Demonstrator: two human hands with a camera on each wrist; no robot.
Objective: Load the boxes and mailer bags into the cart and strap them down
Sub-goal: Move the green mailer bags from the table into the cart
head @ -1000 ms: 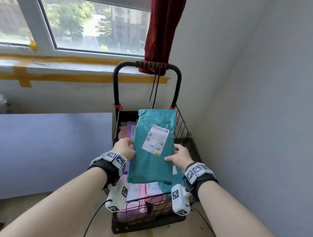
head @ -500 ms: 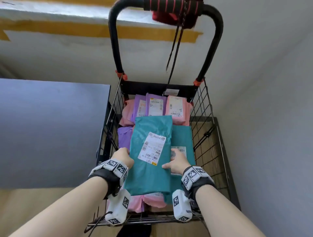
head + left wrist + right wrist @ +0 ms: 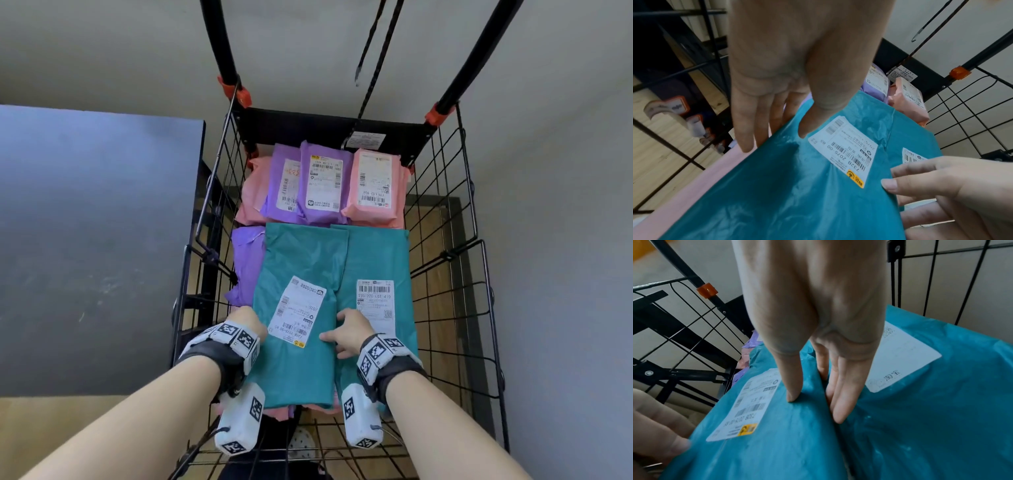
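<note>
We hold a teal mailer bag (image 3: 298,308) by its two long edges, low in the centre of the head view, inside the black wire cart (image 3: 479,274). Our left hand (image 3: 248,323) grasps the bag's left edge: the left wrist view shows the thumb (image 3: 813,116) lying on top, just beside the white shipping label (image 3: 846,151), while the fingers (image 3: 744,129) reach down past the edge and under it. Our right hand (image 3: 349,330) grasps the right edge in the same way; in the right wrist view the thumb (image 3: 791,381) presses into the top of the bag and the fingers (image 3: 842,395) tuck into the seam between it and a second teal bag (image 3: 376,260).

That second teal bag lies just to the right, touching the first along its length and partly under it, with its own label (image 3: 375,299) facing up. We cannot tell whether the held bag rests fully on the pile or is lifted a little.

Toward the top of the head view, against the cart's black back panel, stand two purple bags (image 3: 322,185) and a pink bag (image 3: 375,185) side by side, labels up. Another purple bag (image 3: 245,263) shows at the left of the teal pair, and pink plastic (image 3: 684,199) sticks out beneath the held bag's near edge. A black strap (image 3: 373,65) hangs between the cart's handle posts in the upper centre. A dark blue-grey surface (image 3: 96,240) fills the left side of the frame.
</note>
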